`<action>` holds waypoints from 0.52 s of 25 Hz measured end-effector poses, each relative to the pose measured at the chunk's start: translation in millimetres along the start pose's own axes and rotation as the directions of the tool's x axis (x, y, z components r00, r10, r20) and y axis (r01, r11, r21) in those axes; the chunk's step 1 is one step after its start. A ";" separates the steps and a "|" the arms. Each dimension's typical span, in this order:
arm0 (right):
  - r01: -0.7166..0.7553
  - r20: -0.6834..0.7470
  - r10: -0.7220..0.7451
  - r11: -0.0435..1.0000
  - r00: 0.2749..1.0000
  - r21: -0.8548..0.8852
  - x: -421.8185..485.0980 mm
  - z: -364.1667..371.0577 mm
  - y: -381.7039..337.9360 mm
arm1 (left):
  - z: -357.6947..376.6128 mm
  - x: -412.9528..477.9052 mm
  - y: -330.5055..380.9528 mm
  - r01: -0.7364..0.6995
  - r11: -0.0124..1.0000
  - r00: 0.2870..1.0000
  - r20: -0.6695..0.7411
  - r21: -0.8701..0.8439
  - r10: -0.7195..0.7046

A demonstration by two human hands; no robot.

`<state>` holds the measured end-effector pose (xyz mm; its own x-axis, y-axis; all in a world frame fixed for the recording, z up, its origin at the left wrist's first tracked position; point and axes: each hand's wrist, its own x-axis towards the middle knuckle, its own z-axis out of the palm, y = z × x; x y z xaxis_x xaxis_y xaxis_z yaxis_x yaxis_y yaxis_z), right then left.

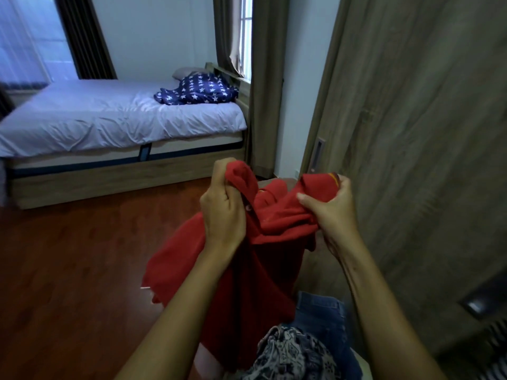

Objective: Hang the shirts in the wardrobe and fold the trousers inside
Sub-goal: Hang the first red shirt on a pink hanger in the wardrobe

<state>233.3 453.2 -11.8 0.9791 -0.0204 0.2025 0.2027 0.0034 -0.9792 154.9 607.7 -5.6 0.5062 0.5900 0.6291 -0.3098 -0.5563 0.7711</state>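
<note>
Held a red shirt (277,223) up in 2 hands, in front of the wardrobe (411,133). Clenched the left hand (222,207) on a bunched fold near the collar. Closed the right hand (329,209) on the other shoulder or sleeve, thumb pressed across the cloth. Probably gripped it that way to spread the shoulders and find the neck opening for a hanger. Saw no hanger anywhere. Let the rest hang crumpled below the wrists, above the floor (68,256).

Noted jeans (321,311) and a patterned cloth (290,352) piled just beneath, likely next to be handled. Faced a wardrobe door with no interior in view, recessed handle (319,149) just beyond the right hand. Judged that door the obstacle, needing 1 hand freed to open it. Noted the bed (109,119) with a starred blanket (197,89) well apart on the left, and a curtain (263,78) between bed and wardrobe.
</note>
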 end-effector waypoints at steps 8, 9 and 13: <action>0.273 -0.237 -0.258 0.961 0.937 0.031 -22.2 -63.5 -46.6 | -9.0 -9.6 12.6 0.908 0.191 0.416 0.854 -0.372 -0.314; 0.288 -0.246 -0.270 0.957 0.931 0.039 -27.2 -69.9 -54.7 | -5.0 -13.7 11.2 0.923 0.289 0.345 0.877 -0.253 -0.334; 0.376 -0.291 -0.362 0.926 0.885 -0.009 -46.2 -91.0 -85.4 | 32.3 -34.5 19.6 0.642 0.766 0.445 0.796 0.036 -0.411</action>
<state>169.0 362.8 61.8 0.7877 -0.3107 0.5319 0.5560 -0.0131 -0.8311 157.3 557.5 -15.3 0.9930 0.0257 -0.1150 0.1165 -0.0681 0.9908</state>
